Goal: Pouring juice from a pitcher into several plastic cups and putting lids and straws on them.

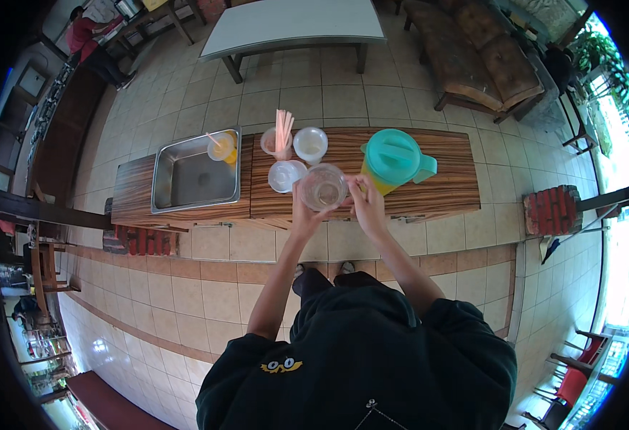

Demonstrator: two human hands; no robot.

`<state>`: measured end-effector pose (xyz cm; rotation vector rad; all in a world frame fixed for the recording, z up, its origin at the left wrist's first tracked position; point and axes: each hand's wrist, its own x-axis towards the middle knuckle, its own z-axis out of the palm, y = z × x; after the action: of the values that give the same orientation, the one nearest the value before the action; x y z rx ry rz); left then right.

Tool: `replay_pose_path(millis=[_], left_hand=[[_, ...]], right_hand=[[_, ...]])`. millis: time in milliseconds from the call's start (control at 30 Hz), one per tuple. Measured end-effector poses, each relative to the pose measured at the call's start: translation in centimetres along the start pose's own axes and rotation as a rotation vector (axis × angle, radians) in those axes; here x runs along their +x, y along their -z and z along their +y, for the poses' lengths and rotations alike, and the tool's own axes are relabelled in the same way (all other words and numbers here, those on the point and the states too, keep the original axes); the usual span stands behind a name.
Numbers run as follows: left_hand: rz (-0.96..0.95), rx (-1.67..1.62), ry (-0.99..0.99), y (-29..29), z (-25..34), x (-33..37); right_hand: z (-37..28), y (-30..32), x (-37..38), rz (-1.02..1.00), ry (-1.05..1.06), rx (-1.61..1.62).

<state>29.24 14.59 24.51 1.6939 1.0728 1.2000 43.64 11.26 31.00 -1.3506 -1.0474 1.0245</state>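
Observation:
My left hand (304,218) is wrapped round the lower left side of a clear plastic cup (324,188), held above the counter's near edge with its round mouth facing up. Against the cup's right side are the curled fingers of my right hand (369,209). No liquid shows in the cup. Just beyond it stand a clear container (286,176) with whitish contents, a white round tub (310,145) and a cup of pink-striped straws (284,132). To the right is a pitcher of yellow drink with a turquoise lid (392,154).
The wood-striped counter (443,168) has a metal sink (198,183) at its left, with a cup of orange drink and a straw (221,146) in its far right corner. Beyond are a white table (293,29) and a brown sofa (472,54). A person (91,39) works far left.

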Motion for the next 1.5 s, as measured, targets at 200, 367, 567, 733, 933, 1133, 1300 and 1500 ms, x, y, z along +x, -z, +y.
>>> replay_pose_path(millis=[200, 367, 567, 733, 933, 1133, 1300, 1500], left_hand=[[0.016, -0.211, 0.128, -2.0, -1.5, -3.4], [-0.023, -0.204, 0.125, -3.7, -1.2, -3.6], [-0.05, -0.244, 0.158, -5.1, -0.2, -2.3], [-0.03, -0.125, 0.138, -5.1, -1.1, -2.3], [-0.068, -0.096, 0.115, -5.6, -1.2, -2.0], [-0.063, 0.006, 0.095, -5.5, -1.4, -2.3], [-0.077, -0.033, 0.135, -5.3, -2.8, -3.4], [-0.127, 0.013, 0.159, -4.9, -1.7, -3.6]], right_hand=[[3.3, 6.1, -2.7, 0.357, 0.048, -0.06], [6.7, 9.4, 0.9, 0.406, 0.005, 0.118], [11.7, 11.3, 6.4, 0.337, -0.104, 0.366], [8.9, 9.9, 8.2, 0.237, 0.227, 0.457], [8.0, 9.2, 8.8, 0.338, 0.226, 0.676], [7.8, 8.8, 7.7, 0.379, 0.199, 0.76], [6.8, 8.8, 5.9, 0.473, 0.161, 0.799], [6.1, 10.3, 3.8, 0.39, 0.145, 0.746]])
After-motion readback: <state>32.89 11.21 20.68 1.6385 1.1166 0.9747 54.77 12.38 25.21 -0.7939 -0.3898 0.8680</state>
